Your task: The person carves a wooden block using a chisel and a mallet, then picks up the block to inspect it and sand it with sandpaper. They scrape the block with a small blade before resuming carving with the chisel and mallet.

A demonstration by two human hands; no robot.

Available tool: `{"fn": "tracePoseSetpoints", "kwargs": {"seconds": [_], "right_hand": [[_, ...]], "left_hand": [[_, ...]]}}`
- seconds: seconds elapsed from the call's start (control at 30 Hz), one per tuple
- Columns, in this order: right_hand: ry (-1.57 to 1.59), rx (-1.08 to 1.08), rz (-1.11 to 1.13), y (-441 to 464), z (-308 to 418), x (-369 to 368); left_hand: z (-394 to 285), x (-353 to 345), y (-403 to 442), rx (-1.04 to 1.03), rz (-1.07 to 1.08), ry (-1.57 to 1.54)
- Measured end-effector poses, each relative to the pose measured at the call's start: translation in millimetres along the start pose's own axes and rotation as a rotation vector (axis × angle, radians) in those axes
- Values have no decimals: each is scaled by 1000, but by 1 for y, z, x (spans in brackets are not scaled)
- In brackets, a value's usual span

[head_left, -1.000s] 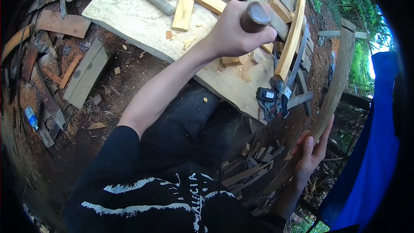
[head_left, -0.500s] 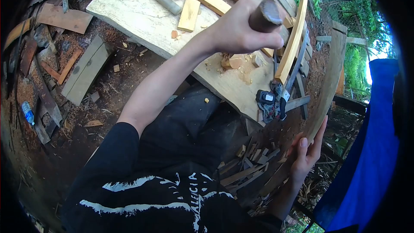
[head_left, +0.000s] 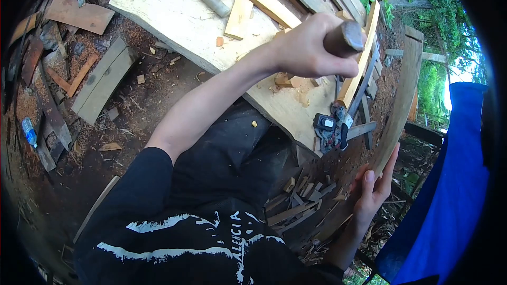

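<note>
My left hand (head_left: 314, 47) is wrapped round a thick, dark brown wooden handle (head_left: 344, 39), whose blunt end points up towards me. The tool's lower part is hidden by the fist. On the right, my right hand (head_left: 372, 190) grips the lower end of a long, slightly curved wooden board (head_left: 401, 89), thumb on one side and fingers round the other. Beneath my left wrist, small wood blocks (head_left: 289, 80) and chips lie on the pale slab bench (head_left: 174, 16). A tool with a grey handle (head_left: 210, 1) and a short wood block (head_left: 239, 18) rest farther left.
Curved timber strips (head_left: 359, 68) lie along the bench's far right. A small black device (head_left: 324, 122) sits on a patterned cloth (head_left: 332, 140) at its near corner. Offcuts (head_left: 301, 200) and planks (head_left: 105, 82) litter the ground. A blue sheet (head_left: 449, 195) hangs at right.
My left hand has shifted a little right and down with the handle. My right hand keeps its hold on the board. The view has moved slightly.
</note>
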State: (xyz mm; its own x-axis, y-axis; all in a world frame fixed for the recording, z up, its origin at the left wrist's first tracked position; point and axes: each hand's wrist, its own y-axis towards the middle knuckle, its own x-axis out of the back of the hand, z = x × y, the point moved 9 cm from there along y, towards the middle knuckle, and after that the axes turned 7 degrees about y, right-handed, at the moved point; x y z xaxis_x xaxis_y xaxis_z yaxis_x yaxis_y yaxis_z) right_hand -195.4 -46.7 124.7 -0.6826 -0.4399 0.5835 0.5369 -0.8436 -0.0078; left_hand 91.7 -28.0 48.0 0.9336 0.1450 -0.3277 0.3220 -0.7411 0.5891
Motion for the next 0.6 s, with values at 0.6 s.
{"fn": "tracePoseSetpoints", "kwargs": {"seconds": [0.6], "right_hand": [[-39, 19, 18, 6, 6, -2]], "left_hand": [[22, -9, 10, 57, 88, 11]]}}
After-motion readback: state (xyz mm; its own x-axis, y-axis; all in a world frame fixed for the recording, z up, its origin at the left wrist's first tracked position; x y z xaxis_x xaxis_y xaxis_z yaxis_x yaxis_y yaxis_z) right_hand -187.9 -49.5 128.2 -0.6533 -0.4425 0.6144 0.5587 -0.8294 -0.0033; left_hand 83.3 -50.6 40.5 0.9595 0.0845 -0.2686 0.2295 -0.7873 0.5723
